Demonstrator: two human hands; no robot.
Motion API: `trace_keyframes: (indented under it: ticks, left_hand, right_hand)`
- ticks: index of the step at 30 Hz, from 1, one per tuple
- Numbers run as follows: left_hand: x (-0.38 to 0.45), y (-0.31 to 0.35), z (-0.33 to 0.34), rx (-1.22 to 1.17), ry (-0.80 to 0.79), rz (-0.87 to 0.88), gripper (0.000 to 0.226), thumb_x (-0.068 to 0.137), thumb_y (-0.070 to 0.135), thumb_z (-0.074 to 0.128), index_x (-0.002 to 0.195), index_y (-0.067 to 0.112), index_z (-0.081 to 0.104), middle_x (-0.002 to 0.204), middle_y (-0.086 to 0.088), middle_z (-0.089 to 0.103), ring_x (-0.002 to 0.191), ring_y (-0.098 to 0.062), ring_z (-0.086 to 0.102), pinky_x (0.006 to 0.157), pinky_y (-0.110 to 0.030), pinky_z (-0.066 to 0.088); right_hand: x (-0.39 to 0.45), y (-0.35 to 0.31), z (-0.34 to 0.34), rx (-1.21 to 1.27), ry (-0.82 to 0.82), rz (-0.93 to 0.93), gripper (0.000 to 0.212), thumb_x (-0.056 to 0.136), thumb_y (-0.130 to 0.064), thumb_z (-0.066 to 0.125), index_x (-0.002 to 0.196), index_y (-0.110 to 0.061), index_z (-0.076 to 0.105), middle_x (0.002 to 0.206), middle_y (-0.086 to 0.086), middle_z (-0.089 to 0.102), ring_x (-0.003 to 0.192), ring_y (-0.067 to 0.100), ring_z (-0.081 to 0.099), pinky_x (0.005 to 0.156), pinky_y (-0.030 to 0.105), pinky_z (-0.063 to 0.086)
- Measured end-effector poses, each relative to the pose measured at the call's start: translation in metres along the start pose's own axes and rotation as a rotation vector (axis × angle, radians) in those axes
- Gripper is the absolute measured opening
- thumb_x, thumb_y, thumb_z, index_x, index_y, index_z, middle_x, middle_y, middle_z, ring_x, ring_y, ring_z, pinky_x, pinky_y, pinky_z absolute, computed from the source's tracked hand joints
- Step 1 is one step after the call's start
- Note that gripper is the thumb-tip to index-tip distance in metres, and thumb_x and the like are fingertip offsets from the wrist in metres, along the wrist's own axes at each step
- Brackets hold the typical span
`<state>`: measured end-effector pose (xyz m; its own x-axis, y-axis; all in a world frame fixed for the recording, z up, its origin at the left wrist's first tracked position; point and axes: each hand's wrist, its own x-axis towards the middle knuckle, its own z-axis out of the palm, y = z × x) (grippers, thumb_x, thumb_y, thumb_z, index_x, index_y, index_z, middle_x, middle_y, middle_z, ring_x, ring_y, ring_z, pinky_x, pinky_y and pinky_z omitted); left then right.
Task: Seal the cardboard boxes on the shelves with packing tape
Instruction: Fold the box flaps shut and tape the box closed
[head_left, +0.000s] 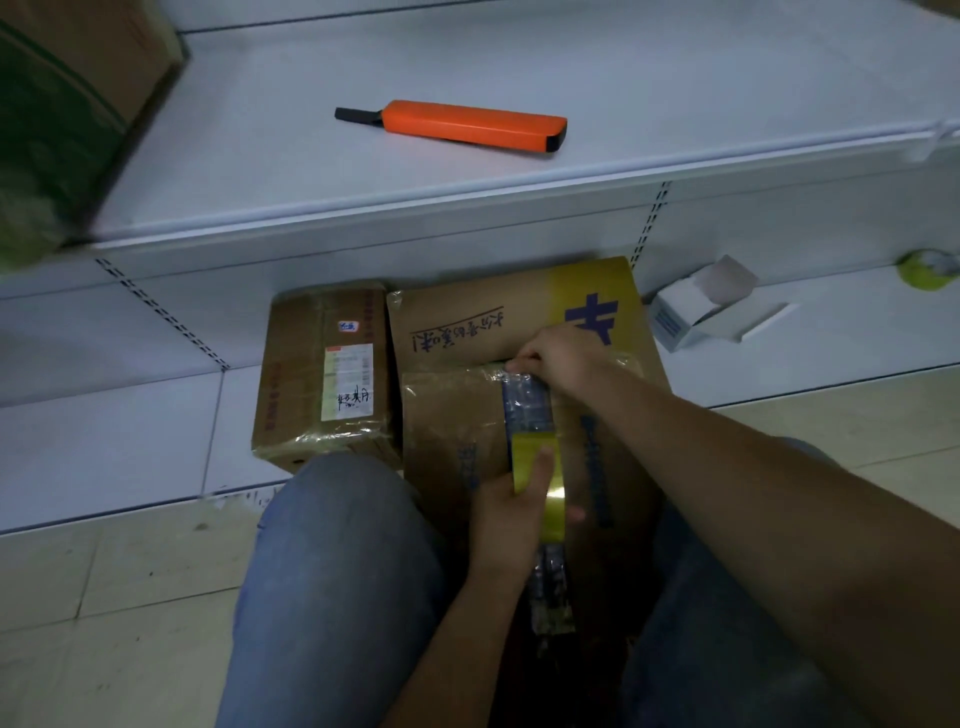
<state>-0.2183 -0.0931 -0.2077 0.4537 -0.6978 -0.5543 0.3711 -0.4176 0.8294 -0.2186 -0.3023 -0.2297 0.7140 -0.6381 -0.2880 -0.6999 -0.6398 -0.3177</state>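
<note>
A large brown cardboard box (452, 415) with blue print lies on the lowest white shelf, between my knees. My left hand (511, 512) grips a yellowish roll of packing tape (543, 486) over the box's near half. A clear strip of tape (527, 408) runs from the roll up the box's top. My right hand (558, 358) presses the strip's far end down with its fingertips, near the flap seam. A smaller taped box (324, 376) with a white label lies just to the left.
An orange utility knife (457, 124) lies on the upper white shelf (675, 104). A green-printed carton (67, 109) stands at the upper left. A small open white box (696, 306) and another tape roll (930, 267) sit at the right. Tiled floor (119, 597) lies below.
</note>
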Motion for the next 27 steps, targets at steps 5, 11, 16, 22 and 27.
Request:
trace_keyframes:
  ticks: [5, 11, 16, 22, 27]
  left_hand:
    - [0.002, -0.003, 0.001, 0.077, -0.035, -0.045, 0.042, 0.095, 0.051, 0.058, 0.082, 0.012, 0.069, 0.068, -0.012, 0.074, 0.070, -0.024, 0.075, 0.068, -0.025, 0.056]
    - [0.004, -0.010, 0.003, 0.130, -0.030, 0.002, 0.050, 0.098, 0.053, 0.051, 0.090, 0.008, 0.072, 0.077, -0.016, 0.075, 0.070, -0.019, 0.074, 0.069, -0.027, 0.059]
    - [0.023, -0.006, 0.002, 0.199, -0.017, 0.110, 0.057, 0.091, 0.062, 0.056, 0.085, 0.008, 0.072, 0.082, -0.014, 0.074, 0.078, -0.030, 0.074, 0.083, -0.051, 0.058]
    - [0.056, 0.023, 0.006, 0.204, -0.057, 0.179, 0.045, 0.090, 0.058, 0.059, 0.077, 0.017, 0.069, 0.079, -0.013, 0.074, 0.076, -0.029, 0.074, 0.078, -0.048, 0.061]
    - [0.100, 0.063, 0.004, 0.146, -0.128, 0.232, 0.020, 0.100, 0.033, 0.057, 0.093, 0.018, 0.067, 0.079, -0.008, 0.076, 0.072, -0.018, 0.074, 0.066, -0.027, 0.058]
  right_hand:
    - [-0.032, 0.010, 0.021, 0.079, -0.021, -0.043, 0.053, 0.097, -0.059, 0.041, 0.141, -0.031, 0.050, 0.145, 0.001, 0.052, 0.133, 0.025, 0.044, 0.116, 0.049, 0.019]
    - [-0.025, 0.004, 0.034, 0.015, 0.134, 0.039, 0.035, 0.093, -0.045, 0.058, 0.125, -0.030, 0.061, 0.127, 0.001, 0.063, 0.123, 0.028, 0.052, 0.114, 0.052, 0.018]
    - [-0.005, 0.006, 0.024, -0.040, 0.188, 0.021, 0.038, 0.089, -0.052, 0.061, 0.121, -0.032, 0.066, 0.120, 0.001, 0.067, 0.124, 0.026, 0.046, 0.113, 0.043, 0.022]
    - [0.034, 0.011, 0.009, -0.117, 0.168, -0.007, 0.042, 0.088, -0.054, 0.062, 0.125, -0.033, 0.065, 0.124, 0.001, 0.065, 0.125, 0.025, 0.046, 0.110, 0.041, 0.023]
    - [0.096, 0.029, -0.030, -0.091, 0.093, 0.070, 0.025, 0.087, -0.054, 0.064, 0.096, -0.032, 0.067, 0.115, 0.000, 0.067, 0.114, 0.025, 0.057, 0.099, 0.040, 0.042]
